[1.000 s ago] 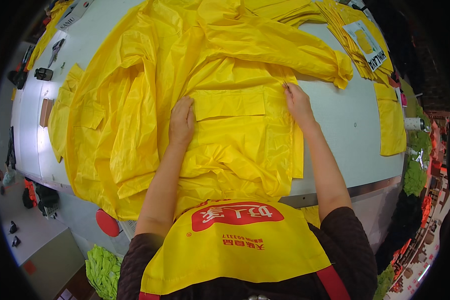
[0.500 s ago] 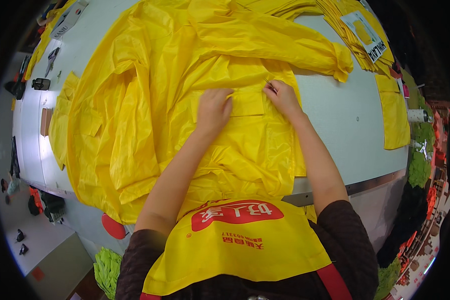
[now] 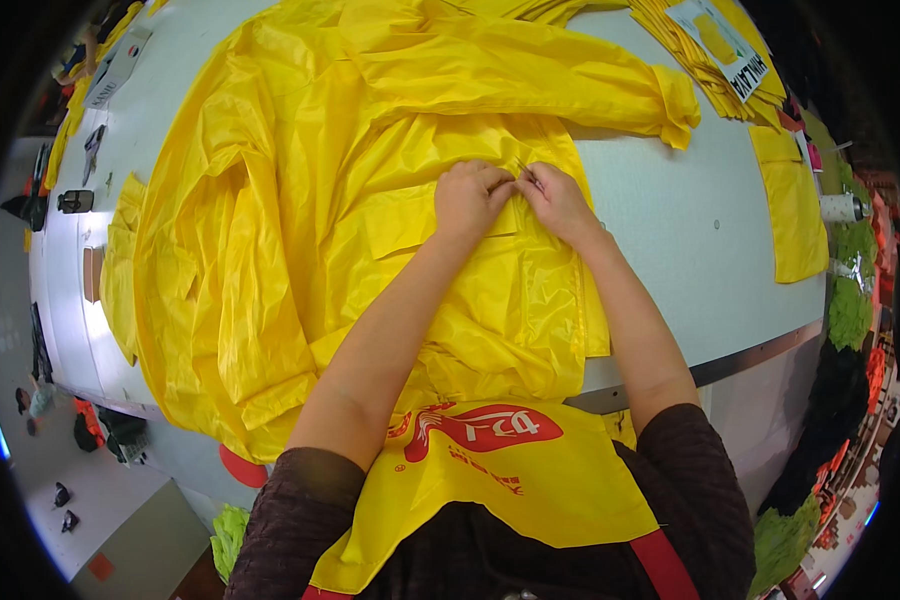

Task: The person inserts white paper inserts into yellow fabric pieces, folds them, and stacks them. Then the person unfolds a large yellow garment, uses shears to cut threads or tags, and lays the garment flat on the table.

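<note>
A yellow raincoat (image 3: 240,230) of shiny, creased fabric lies spread over the white table, one sleeve stretched toward the right. My left hand (image 3: 470,203) is closed in a pinch over the right part of a pocket flap (image 3: 402,222); what its fingertips hold is too small to make out. Just right of it, my right hand (image 3: 555,203) is closed round a small pointed metal tool (image 3: 523,168), whose thin tip pokes out above the fingers. The fingertips of both hands nearly touch at the flap's upper right corner.
Folded yellow garments (image 3: 685,60) are stacked at the far right under a printed packet (image 3: 715,45). A yellow folded piece (image 3: 795,210) lies by the table's right edge, near a white thread cone (image 3: 842,208). Dark scissors (image 3: 93,150) and a black box-like object (image 3: 75,201) sit at left.
My left hand has moved right along the pocket flap to meet my right hand. The right hand has shifted slightly left and keeps the metal tool.
</note>
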`<state>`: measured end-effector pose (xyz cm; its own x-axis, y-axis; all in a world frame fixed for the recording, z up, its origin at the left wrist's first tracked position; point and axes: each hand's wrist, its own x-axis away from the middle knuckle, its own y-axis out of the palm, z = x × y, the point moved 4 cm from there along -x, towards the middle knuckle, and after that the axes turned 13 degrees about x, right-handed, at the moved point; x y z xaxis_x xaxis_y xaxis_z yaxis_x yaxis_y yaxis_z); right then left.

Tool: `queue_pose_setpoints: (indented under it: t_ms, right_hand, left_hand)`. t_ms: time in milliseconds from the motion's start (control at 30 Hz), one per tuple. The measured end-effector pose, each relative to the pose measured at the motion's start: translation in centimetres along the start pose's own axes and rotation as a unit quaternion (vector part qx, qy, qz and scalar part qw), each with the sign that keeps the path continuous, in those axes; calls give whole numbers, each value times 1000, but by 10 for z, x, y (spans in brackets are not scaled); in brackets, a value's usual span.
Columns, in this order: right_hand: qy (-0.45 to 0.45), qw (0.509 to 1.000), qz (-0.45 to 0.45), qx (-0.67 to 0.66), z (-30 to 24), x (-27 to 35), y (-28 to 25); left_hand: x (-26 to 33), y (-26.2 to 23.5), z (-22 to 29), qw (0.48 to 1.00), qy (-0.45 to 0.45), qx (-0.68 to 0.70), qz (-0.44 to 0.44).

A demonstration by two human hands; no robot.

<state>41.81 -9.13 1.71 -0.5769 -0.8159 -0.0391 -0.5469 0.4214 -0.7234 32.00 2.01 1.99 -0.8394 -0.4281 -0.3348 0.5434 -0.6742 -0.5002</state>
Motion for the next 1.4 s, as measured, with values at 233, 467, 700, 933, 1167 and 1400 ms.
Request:
queue_pose_setpoints:
  t_ms: [233, 467, 700, 933, 1167, 1400]
  right_hand:
    - [110, 992, -26, -59, 8, 13, -20]
    - [-42, 970, -37, 236, -21, 21, -23]
    - [-76, 959, -38, 269, -17, 11, -11]
    - [44, 991, 14, 127, 0, 12, -23]
    - [38, 998, -22, 50, -1, 28, -12]
    - [46, 993, -76, 84, 0, 20, -5]
  left_hand:
    - [8, -4, -15, 955, -187, 228, 40]
    - [7, -4, -24, 941, -180, 285, 29]
    - [6, -1, -30, 950, -170, 262, -9]
    - [2, -9, -13, 846, -242, 473, 41]
    - [40, -16, 87, 939, -25, 86, -333]
    - [57, -32, 44, 910, -188, -236, -284]
